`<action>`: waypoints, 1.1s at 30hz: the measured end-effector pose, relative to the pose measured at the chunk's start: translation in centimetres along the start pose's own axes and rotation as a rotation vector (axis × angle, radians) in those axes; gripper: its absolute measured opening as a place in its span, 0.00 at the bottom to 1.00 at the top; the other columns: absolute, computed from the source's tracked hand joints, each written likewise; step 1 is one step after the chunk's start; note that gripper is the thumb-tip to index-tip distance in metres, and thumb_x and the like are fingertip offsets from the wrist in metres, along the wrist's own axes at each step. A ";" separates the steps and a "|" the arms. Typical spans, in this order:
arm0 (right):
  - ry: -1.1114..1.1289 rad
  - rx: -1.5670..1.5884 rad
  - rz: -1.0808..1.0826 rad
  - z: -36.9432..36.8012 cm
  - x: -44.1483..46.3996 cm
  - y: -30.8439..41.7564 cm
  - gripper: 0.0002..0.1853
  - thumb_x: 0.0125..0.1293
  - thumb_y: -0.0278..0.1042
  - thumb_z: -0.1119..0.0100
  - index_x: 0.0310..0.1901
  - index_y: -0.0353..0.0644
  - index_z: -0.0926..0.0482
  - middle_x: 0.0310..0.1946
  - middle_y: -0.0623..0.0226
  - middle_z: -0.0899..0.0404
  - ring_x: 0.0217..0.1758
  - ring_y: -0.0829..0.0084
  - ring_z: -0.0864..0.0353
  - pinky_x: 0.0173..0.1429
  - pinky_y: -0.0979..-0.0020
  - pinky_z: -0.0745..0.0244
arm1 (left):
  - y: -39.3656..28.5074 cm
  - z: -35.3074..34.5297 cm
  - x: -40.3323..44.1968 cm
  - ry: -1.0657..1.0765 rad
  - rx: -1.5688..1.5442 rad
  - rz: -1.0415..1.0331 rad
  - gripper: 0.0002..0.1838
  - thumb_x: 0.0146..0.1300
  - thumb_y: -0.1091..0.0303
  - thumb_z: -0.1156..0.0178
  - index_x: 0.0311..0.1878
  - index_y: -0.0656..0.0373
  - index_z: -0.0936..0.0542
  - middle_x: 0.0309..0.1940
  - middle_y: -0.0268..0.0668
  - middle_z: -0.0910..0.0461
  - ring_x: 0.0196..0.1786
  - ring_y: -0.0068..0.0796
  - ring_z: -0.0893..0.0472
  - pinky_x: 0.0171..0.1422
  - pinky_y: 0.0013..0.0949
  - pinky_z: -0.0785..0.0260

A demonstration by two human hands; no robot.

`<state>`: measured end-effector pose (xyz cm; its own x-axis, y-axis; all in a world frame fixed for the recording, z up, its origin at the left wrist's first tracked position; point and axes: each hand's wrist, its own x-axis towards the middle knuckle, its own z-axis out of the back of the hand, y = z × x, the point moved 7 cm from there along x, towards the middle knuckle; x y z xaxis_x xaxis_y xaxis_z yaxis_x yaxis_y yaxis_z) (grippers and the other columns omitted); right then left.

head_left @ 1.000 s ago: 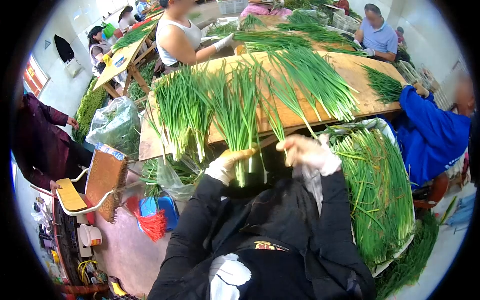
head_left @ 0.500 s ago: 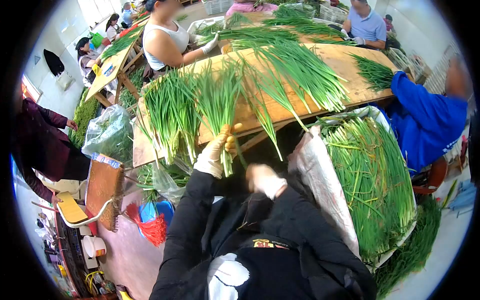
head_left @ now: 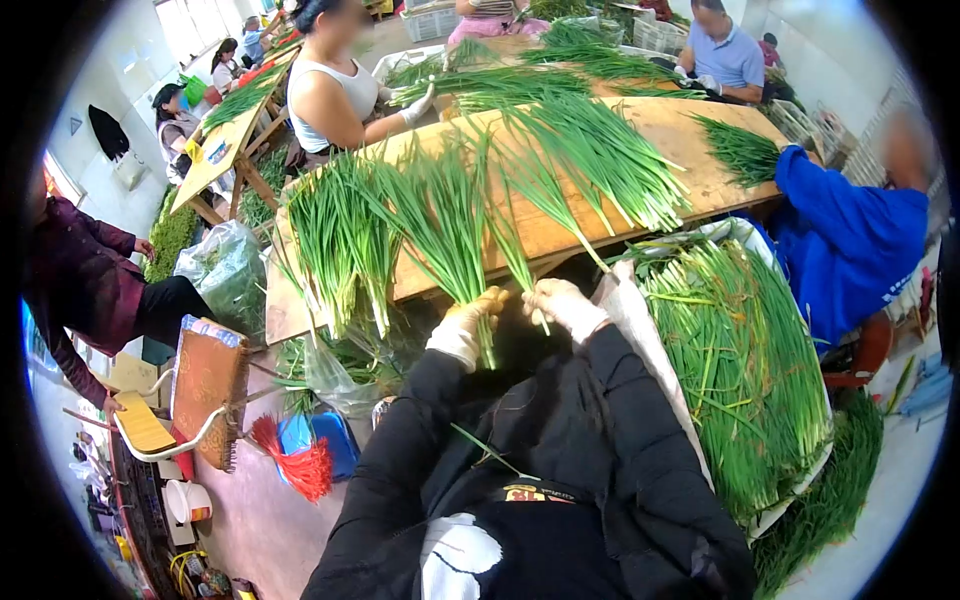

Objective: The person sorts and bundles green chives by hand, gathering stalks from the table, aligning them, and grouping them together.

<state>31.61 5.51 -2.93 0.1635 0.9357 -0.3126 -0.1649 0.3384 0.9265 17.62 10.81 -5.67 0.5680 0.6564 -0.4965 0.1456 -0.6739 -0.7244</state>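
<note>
My left hand, in a pale glove with yellowish fingers, is closed around the white stems of a bunch of garlic chives. The leaves of that bunch spread over the near edge of the wooden table. Just to the right, my right hand, also gloved, pinches the stem ends of a few thin chives. Their tops lie on the table. A loose green leaf rests on my dark clothing. Left of my hands, another pile of chives hangs over the table edge.
A large lined crate of chives stands close on my right, beside a person in blue. More chives lie across the table. A padded chair, red ties and a blue dustpan-like container are on my left.
My right hand has moved up and right from my lap to grip the thin chives. The left hand has shifted right and slightly down with its bunch. A leaf now lies on my clothing.
</note>
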 end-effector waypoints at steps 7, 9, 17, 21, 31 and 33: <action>-0.308 -0.582 0.804 -2.8 -4.1 5.2 0.14 0.59 0.43 0.51 0.25 0.42 0.28 0.20 0.60 0.29 0.25 0.61 0.28 0.30 0.65 0.32 | 0.6 -2.0 0.1 0.151 -0.148 0.036 0.15 0.56 0.70 0.44 0.47 0.61 0.27 0.36 0.34 0.22 0.27 0.22 0.24 0.29 0.23 0.31; -0.563 -0.675 0.929 -2.2 -6.3 6.1 0.13 0.58 0.40 0.50 0.22 0.42 0.31 0.16 0.62 0.33 0.20 0.63 0.30 0.23 0.66 0.34 | -0.6 -2.6 -0.2 0.088 -0.136 -0.068 0.15 0.54 0.69 0.42 0.44 0.62 0.26 0.33 0.34 0.22 0.28 0.22 0.24 0.30 0.23 0.30; 0.528 -0.838 0.008 -7.4 -8.2 -8.8 0.16 0.55 0.46 0.52 0.33 0.41 0.23 0.31 0.53 0.23 0.37 0.54 0.24 0.43 0.63 0.30 | -12.0 -3.4 -1.5 0.147 0.004 -0.250 0.12 0.54 0.68 0.41 0.41 0.61 0.25 0.30 0.34 0.22 0.31 0.24 0.22 0.33 0.28 0.27; -0.655 -0.632 0.441 4.5 -9.0 1.5 0.11 0.62 0.41 0.55 0.32 0.43 0.27 0.22 0.64 0.29 0.24 0.68 0.26 0.28 0.72 0.28 | -10.5 -2.9 -0.4 0.195 -0.145 -0.228 0.14 0.55 0.74 0.47 0.46 0.67 0.30 0.36 0.41 0.23 0.33 0.30 0.22 0.34 0.30 0.26; -0.050 0.413 0.112 6.2 -2.6 1.2 0.09 0.61 0.35 0.51 0.33 0.39 0.24 0.25 0.67 0.22 0.20 0.81 0.27 0.27 0.82 0.32 | -2.3 0.0 0.2 0.296 -0.275 -0.036 0.15 0.56 0.69 0.45 0.47 0.62 0.29 0.35 0.33 0.24 0.23 0.17 0.30 0.26 0.20 0.33; 0.017 0.541 0.265 2.7 -4.2 1.9 0.10 0.62 0.36 0.52 0.33 0.40 0.24 0.23 0.70 0.23 0.19 0.84 0.29 0.24 0.85 0.35 | -2.5 0.1 -0.2 0.248 -0.226 -0.085 0.16 0.57 0.68 0.45 0.49 0.62 0.30 0.38 0.34 0.24 0.23 0.16 0.30 0.27 0.19 0.33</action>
<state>33.26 1.99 0.74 0.1684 0.9841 -0.0559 0.3213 -0.0012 0.9470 17.09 12.36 -3.82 0.7216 0.6296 -0.2877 0.3607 -0.6967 -0.6201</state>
